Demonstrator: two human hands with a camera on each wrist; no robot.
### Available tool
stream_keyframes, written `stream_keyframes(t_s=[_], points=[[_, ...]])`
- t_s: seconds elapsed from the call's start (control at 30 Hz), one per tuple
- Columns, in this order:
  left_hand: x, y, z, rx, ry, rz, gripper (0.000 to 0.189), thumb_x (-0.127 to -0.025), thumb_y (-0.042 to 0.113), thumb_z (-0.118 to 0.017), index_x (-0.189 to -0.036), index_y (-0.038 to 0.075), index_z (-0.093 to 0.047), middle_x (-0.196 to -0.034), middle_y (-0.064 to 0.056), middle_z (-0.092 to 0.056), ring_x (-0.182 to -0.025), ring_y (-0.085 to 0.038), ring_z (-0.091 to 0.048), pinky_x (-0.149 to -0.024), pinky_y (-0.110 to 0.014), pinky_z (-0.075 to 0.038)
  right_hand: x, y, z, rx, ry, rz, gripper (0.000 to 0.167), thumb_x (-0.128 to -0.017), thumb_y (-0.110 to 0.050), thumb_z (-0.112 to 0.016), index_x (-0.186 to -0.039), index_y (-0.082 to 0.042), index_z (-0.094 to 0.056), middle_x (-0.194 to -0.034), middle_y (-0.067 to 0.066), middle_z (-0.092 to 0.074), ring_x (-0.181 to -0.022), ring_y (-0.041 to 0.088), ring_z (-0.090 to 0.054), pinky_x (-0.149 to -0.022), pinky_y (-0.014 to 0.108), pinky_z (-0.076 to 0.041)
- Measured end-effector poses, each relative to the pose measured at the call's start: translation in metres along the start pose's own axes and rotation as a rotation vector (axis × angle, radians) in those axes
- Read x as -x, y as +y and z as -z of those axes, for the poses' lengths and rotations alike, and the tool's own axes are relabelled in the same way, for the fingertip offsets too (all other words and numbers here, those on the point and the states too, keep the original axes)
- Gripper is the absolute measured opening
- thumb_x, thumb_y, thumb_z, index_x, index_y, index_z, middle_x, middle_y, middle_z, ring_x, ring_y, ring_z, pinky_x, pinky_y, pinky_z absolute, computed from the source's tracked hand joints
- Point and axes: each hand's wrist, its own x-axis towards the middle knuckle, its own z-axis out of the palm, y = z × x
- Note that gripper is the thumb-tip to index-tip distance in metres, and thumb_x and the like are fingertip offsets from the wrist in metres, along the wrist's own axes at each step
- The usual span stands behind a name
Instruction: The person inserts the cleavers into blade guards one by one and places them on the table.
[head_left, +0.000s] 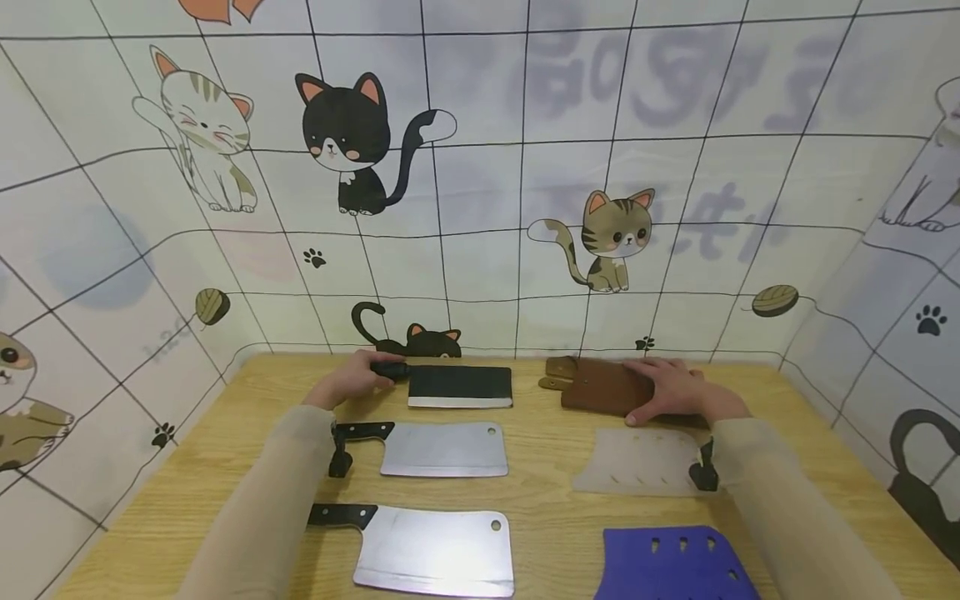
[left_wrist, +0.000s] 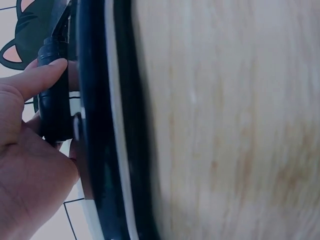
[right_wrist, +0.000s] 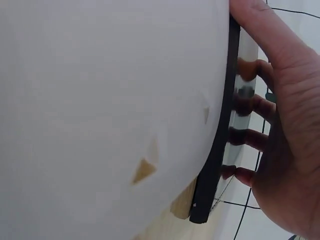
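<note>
My left hand [head_left: 355, 377] holds the black handle [head_left: 389, 370] of a cleaver with a dark rectangular blade [head_left: 460, 385] and a bright edge, lying at the back left. In the left wrist view, the thumb presses on that handle [left_wrist: 54, 100], fingers on its other side. At the back right, my right hand [head_left: 670, 390] spans a brown leather cleaver sheath [head_left: 600, 387] with strap tabs at its left end. Its thumb is at the near edge and the fingers reach over the far side. The right wrist view shows the thumb and curled fingers along the sheath's dark edge [right_wrist: 212, 160].
Two silver cleavers with black handles, a middle one [head_left: 446, 450] and a near one [head_left: 442, 550], lie on the wooden table [head_left: 547, 500]. A translucent sheath [head_left: 637, 462] and a blue sheath [head_left: 667, 562] lie at right. A cat-printed curtain [head_left: 480, 192] surrounds the table.
</note>
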Motion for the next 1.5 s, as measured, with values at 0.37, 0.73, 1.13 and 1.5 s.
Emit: stream_keyframes(t_s=[0.37, 0.73, 1.13, 1.5], points=[[0.003, -0.003, 0.002, -0.005, 0.013, 0.012, 0.05, -0.088, -0.002, -0.071, -0.137, 0.001, -0.064, -0.141, -0.026, -0.055, -0.118, -0.035, -0.045, -0.103, -0.05, -0.033, -0.001, 0.004, -0.005, -0.064, 0.022, 0.111, 0.115, -0.069, -0.061, -0.086, -0.154, -0.003, -0.037, -0.155, 0.035, -0.033, -0.136, 0.063, -0.028, -0.096, 0.083, -0.024], [0.009, -0.007, 0.008, 0.05, -0.006, -0.009, 0.051, -0.089, 0.0, -0.072, -0.139, 0.002, -0.063, -0.137, -0.026, -0.055, -0.11, -0.032, -0.048, -0.09, -0.038, -0.038, -0.001, 0.0, 0.003, -0.16, 0.038, 0.179, 0.112, -0.062, -0.041, -0.096, -0.151, 0.002, -0.044, -0.151, 0.035, -0.04, -0.137, 0.058, -0.033, -0.105, 0.07, -0.032], [0.014, -0.01, 0.01, 0.118, -0.005, -0.018, 0.049, -0.093, 0.001, -0.069, -0.142, 0.005, -0.062, -0.138, -0.026, -0.052, -0.11, -0.034, -0.049, -0.088, -0.038, -0.041, -0.001, -0.003, 0.001, -0.186, 0.038, 0.14, 0.112, -0.064, -0.045, -0.096, -0.152, 0.0, -0.043, -0.15, 0.032, -0.043, -0.137, 0.054, -0.036, -0.106, 0.068, -0.033], [0.017, -0.005, 0.006, 0.157, -0.03, -0.055, 0.046, -0.096, 0.005, -0.069, -0.142, 0.004, -0.062, -0.134, -0.024, -0.057, -0.108, -0.03, -0.056, -0.089, -0.035, -0.046, 0.004, -0.002, -0.001, -0.225, 0.051, 0.167, 0.113, -0.063, -0.044, -0.096, -0.151, 0.004, -0.044, -0.148, 0.031, -0.046, -0.136, 0.052, -0.04, -0.108, 0.066, -0.033]])
